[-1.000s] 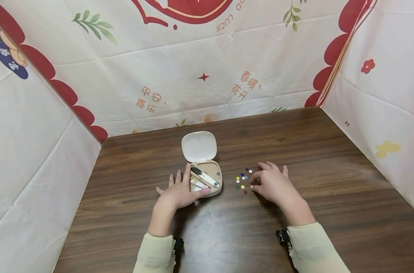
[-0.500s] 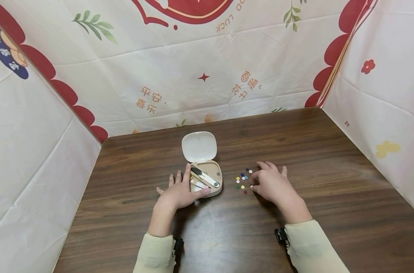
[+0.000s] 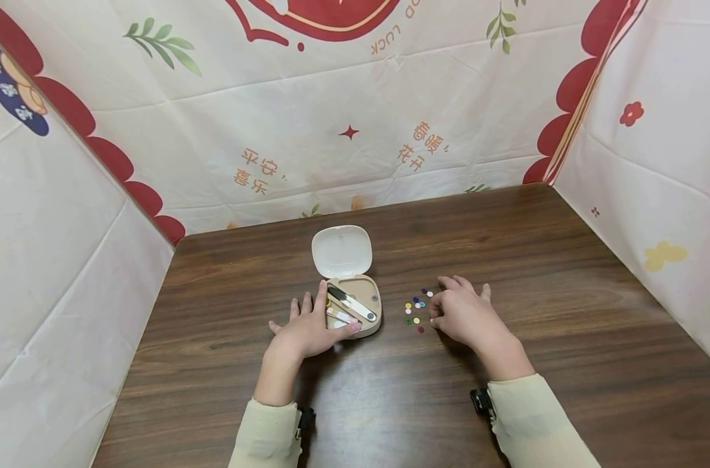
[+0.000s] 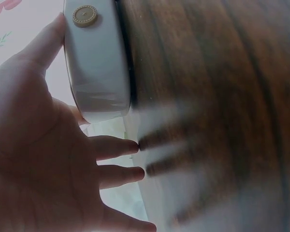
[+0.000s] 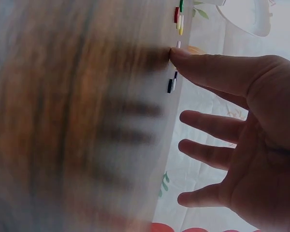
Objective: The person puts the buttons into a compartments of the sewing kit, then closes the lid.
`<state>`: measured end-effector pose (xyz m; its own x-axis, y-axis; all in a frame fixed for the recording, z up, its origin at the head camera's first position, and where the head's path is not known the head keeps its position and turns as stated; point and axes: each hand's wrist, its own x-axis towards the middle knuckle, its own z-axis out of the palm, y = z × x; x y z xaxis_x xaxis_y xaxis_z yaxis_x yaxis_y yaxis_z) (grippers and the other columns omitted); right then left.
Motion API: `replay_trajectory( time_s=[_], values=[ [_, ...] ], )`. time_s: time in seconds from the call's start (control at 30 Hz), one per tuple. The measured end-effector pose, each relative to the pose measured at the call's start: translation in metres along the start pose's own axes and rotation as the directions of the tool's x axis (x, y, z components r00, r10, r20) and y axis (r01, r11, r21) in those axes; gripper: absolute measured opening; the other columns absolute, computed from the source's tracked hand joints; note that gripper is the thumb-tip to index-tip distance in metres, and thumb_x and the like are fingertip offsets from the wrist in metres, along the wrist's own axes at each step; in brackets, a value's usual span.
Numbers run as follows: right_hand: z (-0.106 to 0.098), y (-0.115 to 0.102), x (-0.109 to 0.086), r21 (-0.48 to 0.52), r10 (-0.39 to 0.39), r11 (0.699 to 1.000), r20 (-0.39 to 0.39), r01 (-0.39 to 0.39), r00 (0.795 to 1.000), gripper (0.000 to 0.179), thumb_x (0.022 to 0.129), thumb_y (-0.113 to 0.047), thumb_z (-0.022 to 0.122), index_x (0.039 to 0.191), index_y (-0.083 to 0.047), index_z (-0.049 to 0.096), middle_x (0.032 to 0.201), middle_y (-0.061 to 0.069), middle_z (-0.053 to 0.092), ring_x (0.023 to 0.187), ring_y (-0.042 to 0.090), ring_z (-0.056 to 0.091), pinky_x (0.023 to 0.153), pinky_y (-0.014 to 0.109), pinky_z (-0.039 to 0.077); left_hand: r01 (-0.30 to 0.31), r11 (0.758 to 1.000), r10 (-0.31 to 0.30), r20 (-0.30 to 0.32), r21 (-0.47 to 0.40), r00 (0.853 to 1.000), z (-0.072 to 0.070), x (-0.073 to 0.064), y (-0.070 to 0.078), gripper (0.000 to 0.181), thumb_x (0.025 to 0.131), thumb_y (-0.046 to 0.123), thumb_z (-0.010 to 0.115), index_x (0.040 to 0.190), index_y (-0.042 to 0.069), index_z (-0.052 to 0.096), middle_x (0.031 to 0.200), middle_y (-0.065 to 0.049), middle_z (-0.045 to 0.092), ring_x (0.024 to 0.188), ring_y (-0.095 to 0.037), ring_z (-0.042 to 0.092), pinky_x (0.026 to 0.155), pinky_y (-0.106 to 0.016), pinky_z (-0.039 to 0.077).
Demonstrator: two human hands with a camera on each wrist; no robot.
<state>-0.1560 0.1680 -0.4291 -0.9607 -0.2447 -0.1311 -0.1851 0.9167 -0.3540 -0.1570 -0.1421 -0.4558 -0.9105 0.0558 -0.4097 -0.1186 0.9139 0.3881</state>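
My left hand (image 3: 308,335) spreads over the left side of a small cream sewing box (image 3: 375,325), thumb on its near edge and index finger on its rim. The white lid (image 3: 341,250) stands raised at the back. Inside lies a slim black-and-silver tool (image 3: 355,304). In the left wrist view a round beige catch (image 4: 85,16) shows on the box's side. To the right, several small coloured buttons (image 3: 416,320) lie scattered. My right hand (image 3: 463,315) reaches down beside them, thumb and index fingertips low and close together; I cannot tell whether they pinch a button.
The brown wooden table (image 3: 361,416) runs from the sleeves back to a printed cloth backdrop (image 3: 308,117). Cloth side walls close off the left and right. A dark band with a small black device (image 3: 480,402) is on the right wrist, and one like it on the left.
My right hand and forearm have shifted very slightly left beside the buttons. The left hand and the box have stayed in place.
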Motion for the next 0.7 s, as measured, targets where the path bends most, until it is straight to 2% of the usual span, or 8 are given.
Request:
replay_trajectory(
  time_s=[0.3,0.57,0.7],
  values=[
    [-0.001,0.005,0.0,0.039,-0.046,0.998,-0.024,0.047,0.999,0.037,0.089,-0.015,0.085,0.064,-0.023,0.059,0.163,0.023,0.048,0.157,0.053,0.03,0.113,0.092,0.006,0.001,1.0,-0.001,-0.002,0.002,1.0,0.0,-0.001,0.001,0.129,0.076,0.098,0.057,0.171,0.039,-0.005,0.18,-0.018,0.013,0.166,-0.046,0.006,0.112,-0.093,0.004],
    [-0.007,0.004,0.004,0.08,-0.075,0.993,-0.08,0.082,0.994,0.026,0.091,-0.016,0.084,0.072,-0.024,0.067,0.165,0.021,0.046,0.157,0.051,0.029,0.114,0.091,0.005,-0.011,1.0,0.011,-0.033,0.009,0.999,-0.007,-0.011,0.008,0.125,0.078,0.097,0.056,0.172,0.037,0.0,0.178,-0.021,0.02,0.165,-0.049,0.014,0.109,-0.096,0.005],
    [-0.009,0.001,0.007,0.103,-0.09,0.989,-0.117,0.103,0.989,0.021,0.092,-0.017,0.083,0.077,-0.025,0.071,0.165,0.019,0.047,0.157,0.048,0.031,0.115,0.091,0.007,-0.011,1.0,0.011,-0.03,0.003,0.999,-0.005,-0.009,0.006,0.128,0.075,0.101,0.053,0.172,0.038,-0.002,0.178,-0.02,0.018,0.165,-0.049,0.012,0.109,-0.096,0.004]
  ],
)
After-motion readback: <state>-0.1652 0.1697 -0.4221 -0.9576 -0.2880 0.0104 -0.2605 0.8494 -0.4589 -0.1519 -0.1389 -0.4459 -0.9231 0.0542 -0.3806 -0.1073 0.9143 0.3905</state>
